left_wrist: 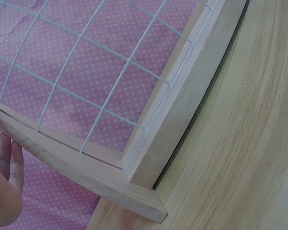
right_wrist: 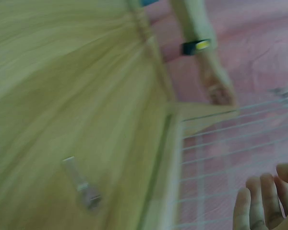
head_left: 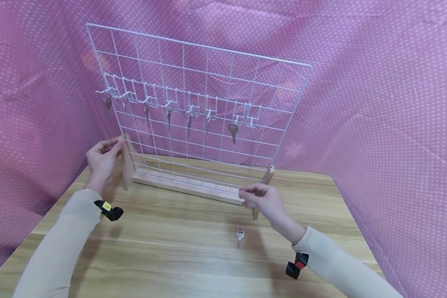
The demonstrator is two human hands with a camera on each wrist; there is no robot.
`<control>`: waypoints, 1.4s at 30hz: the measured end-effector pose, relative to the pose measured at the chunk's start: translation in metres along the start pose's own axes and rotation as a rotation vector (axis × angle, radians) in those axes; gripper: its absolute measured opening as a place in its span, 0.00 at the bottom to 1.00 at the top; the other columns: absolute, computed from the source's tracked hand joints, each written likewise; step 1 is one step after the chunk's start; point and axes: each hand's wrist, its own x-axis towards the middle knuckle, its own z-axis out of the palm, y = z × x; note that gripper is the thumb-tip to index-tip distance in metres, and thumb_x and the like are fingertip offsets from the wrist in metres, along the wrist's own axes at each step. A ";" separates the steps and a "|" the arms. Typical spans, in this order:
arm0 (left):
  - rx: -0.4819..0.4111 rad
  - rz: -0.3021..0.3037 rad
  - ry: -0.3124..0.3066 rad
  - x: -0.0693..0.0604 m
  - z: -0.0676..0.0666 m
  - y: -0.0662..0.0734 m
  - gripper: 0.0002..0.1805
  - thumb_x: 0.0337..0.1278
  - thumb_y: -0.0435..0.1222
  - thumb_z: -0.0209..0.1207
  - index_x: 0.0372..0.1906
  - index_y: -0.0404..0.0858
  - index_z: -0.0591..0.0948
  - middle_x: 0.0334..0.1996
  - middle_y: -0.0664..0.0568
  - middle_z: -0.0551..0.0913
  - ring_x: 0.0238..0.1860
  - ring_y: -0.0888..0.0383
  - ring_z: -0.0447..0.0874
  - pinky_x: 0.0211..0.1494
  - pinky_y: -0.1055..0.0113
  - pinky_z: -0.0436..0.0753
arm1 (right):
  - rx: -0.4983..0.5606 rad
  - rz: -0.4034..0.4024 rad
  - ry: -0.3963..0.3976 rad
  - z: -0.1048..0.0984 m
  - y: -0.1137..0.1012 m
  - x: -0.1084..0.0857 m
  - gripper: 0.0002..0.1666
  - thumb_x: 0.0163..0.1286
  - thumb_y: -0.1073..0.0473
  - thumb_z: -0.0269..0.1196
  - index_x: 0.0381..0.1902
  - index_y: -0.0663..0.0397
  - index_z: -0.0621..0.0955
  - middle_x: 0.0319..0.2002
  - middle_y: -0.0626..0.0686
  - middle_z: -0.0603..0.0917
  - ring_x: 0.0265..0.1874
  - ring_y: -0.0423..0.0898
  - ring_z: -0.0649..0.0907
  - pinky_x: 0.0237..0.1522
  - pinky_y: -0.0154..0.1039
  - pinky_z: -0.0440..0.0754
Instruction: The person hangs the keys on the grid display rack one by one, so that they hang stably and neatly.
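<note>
A white wire grid rack (head_left: 197,74) stands upright in a wooden base (head_left: 186,189). My left hand (head_left: 103,159) grips the top of the base's left wooden side post (head_left: 127,163); the left wrist view shows its fingers (left_wrist: 16,165) against the wood's edge. In front of the grid's lower right, my right hand (head_left: 262,200) hovers with loosely bent fingers (right_wrist: 256,201) and nothing visible in them. A single silver key (head_left: 240,238) lies on the table below it, blurred in the right wrist view. Several keys (head_left: 189,118) hang from white hooks across the grid.
The wood-grain table (head_left: 164,244) carries the rack near its back edge. Pink dotted cloth (head_left: 387,116) hangs behind and on both sides. A right wooden side post (head_left: 268,176) stands close to my right hand. The hooks (head_left: 149,100) stick out towards me.
</note>
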 end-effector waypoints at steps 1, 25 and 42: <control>0.002 0.001 0.000 0.000 0.000 0.000 0.09 0.57 0.30 0.75 0.43 0.40 0.91 0.33 0.61 0.90 0.33 0.69 0.87 0.42 0.79 0.90 | -0.029 0.005 -0.019 -0.001 0.008 -0.001 0.19 0.70 0.60 0.72 0.53 0.66 0.85 0.36 0.45 0.91 0.31 0.40 0.89 0.41 0.34 0.92; 0.025 0.004 0.001 0.000 -0.001 0.000 0.10 0.57 0.31 0.76 0.44 0.40 0.90 0.32 0.61 0.89 0.33 0.68 0.87 0.42 0.79 0.90 | -0.437 -0.080 -0.263 -0.009 0.099 0.003 0.10 0.61 0.66 0.76 0.39 0.66 0.89 0.33 0.61 0.92 0.25 0.35 0.80 0.26 0.24 0.77; 0.032 0.013 -0.005 -0.001 -0.001 0.001 0.08 0.57 0.32 0.76 0.41 0.42 0.90 0.33 0.61 0.89 0.33 0.68 0.87 0.41 0.80 0.90 | -0.501 -0.073 -0.310 -0.007 0.103 0.004 0.07 0.59 0.66 0.78 0.33 0.60 0.88 0.28 0.52 0.88 0.26 0.35 0.79 0.28 0.25 0.77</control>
